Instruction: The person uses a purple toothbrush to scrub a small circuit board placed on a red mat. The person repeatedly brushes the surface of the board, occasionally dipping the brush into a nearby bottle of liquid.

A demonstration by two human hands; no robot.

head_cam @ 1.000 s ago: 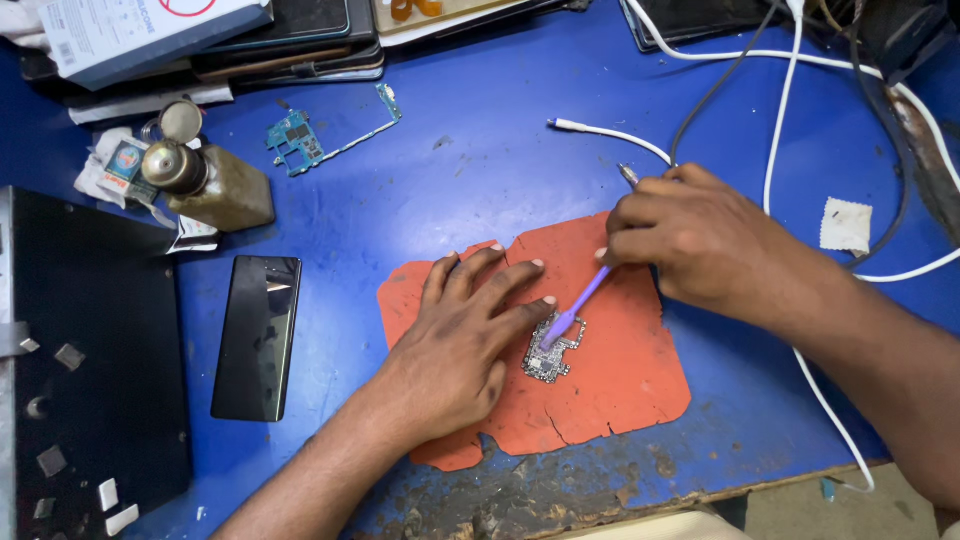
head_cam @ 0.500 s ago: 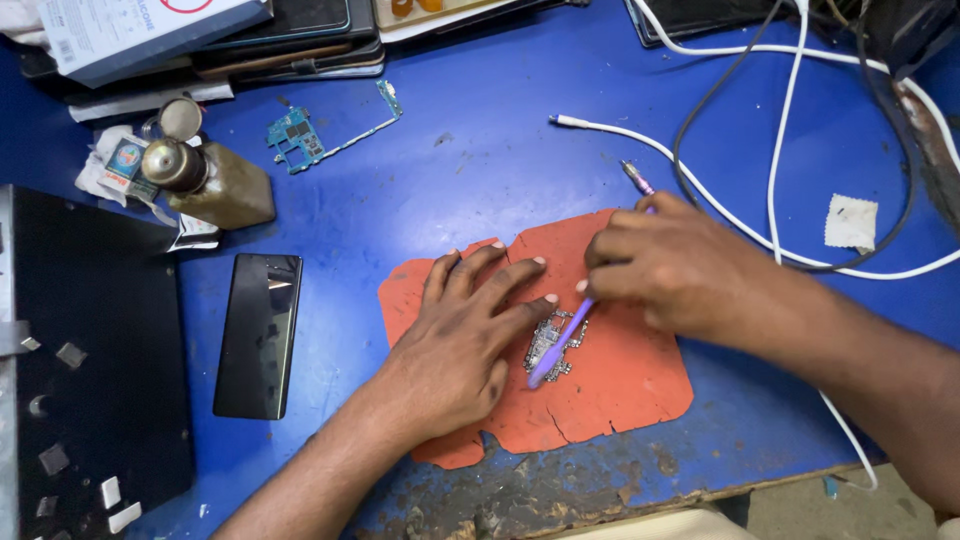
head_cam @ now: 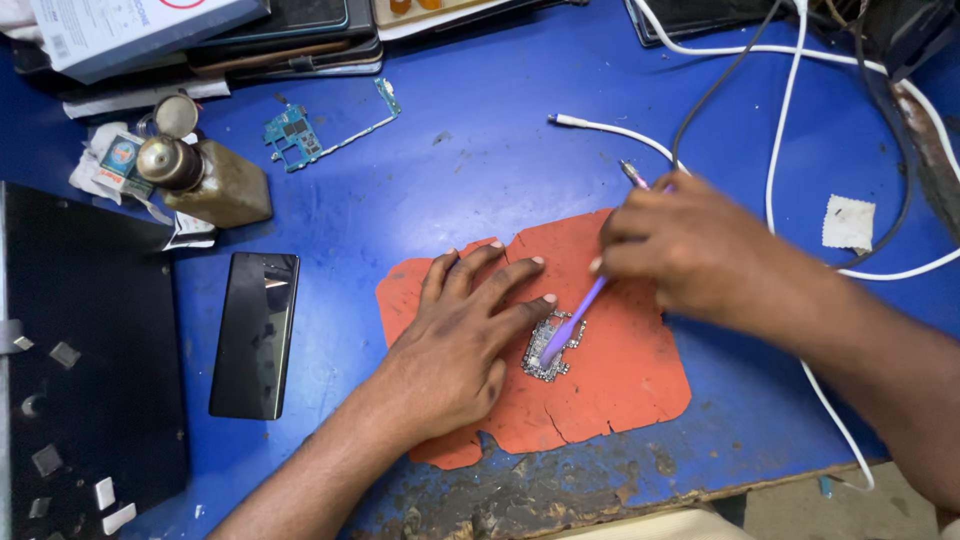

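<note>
Sliding lower than a second ago, the purple brush (head_cam: 572, 322) is scrubbing the small circuit board (head_cam: 552, 347) on the orange mat (head_cam: 620, 380), right hand (head_cam: 680, 245) pinching its handle, left hand (head_cam: 455, 340) pressing flat with fingers spread beside it, cleaning looking midway, blue surface (head_cam: 470, 170) holding a dark phone (head_cam: 255, 333).

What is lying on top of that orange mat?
On the orange mat lies a small circuit board, with the purple tool in the right hand touching it. The left hand rests flat beside it, hiding the mat beneath.
</note>
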